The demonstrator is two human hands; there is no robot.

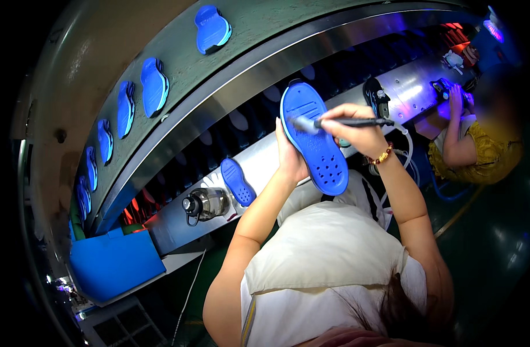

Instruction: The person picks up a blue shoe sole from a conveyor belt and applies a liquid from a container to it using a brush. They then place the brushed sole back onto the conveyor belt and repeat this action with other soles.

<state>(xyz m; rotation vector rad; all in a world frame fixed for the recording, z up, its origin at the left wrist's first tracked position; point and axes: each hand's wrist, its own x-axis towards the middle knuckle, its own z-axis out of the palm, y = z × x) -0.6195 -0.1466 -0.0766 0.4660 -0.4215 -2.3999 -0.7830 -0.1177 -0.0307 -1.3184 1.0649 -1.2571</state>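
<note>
My left hand holds a blue shoe sole by its left edge, tilted up in front of me. The sole has ridges near its upper end and a group of holes near its lower end. In my right hand is a brush with a dark handle, and a thin hose seems to meet the handle's end. Its pale bristles rest against the sole's face, a little above the middle. Another blue sole lies on the metal bench left of my left hand.
Several blue soles lie on the green belt at the upper left. A dark bottle stands on the metal bench. Black shoe parts lie to the right. A co-worker in yellow sits at the far right. A blue panel is at the lower left.
</note>
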